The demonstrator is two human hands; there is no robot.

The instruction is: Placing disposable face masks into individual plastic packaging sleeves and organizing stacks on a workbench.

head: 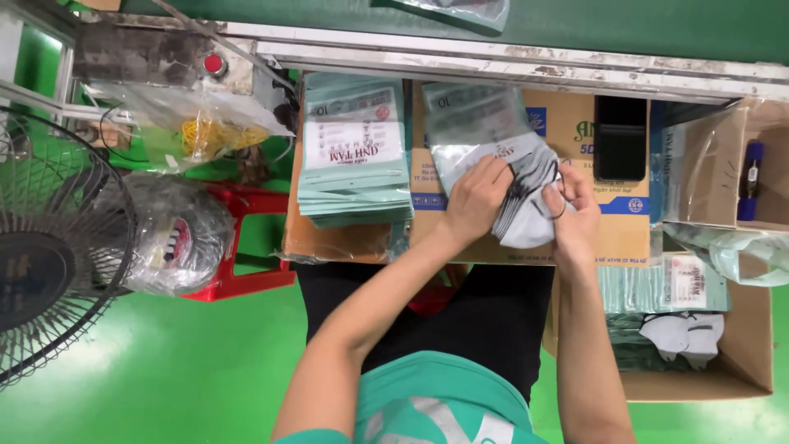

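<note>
Head view: both hands (526, 201) grip white masks (526, 224) over cardboard (345, 240), green floor (164, 362)

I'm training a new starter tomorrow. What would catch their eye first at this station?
Both hands, left hand and right hand, grip a bundle of grey-and-white face masks at centre, over a cardboard sheet. Left of them lies a stack of pale green pouches; a black fan fills the far left edge.
</note>
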